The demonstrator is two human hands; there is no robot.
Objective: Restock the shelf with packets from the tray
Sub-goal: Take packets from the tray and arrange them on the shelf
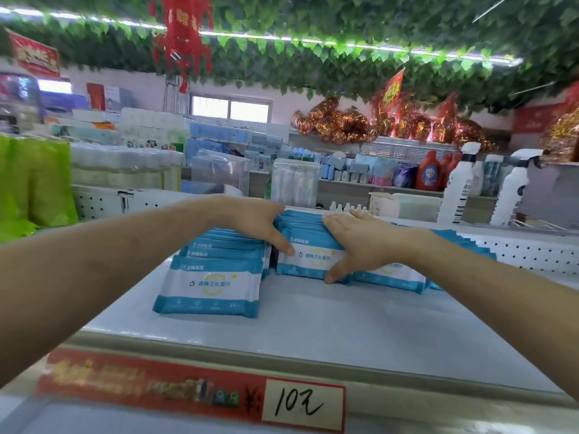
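Green leaves (344, 32) hang across the shop ceiling, high above the middle row of packets (308, 255). That row stands on a flat grey shelf (313, 333). A left row (213, 286) of the same blue and white packets stands just beside it, and a right row (394, 274) is on its other side. Each front has blue Chinese writing. Two white spray bottles (457, 186) stand behind the middle row, off to the right. In front of it, on the shelf edge, a red price tag (302, 404) says "¥:" and a hand-written "10". The left hand (253, 220) grips the middle row's left side, thumb on the front packet. The right hand (366, 242) holds its right side, fingers flat on top, thumb curled under the front edge.
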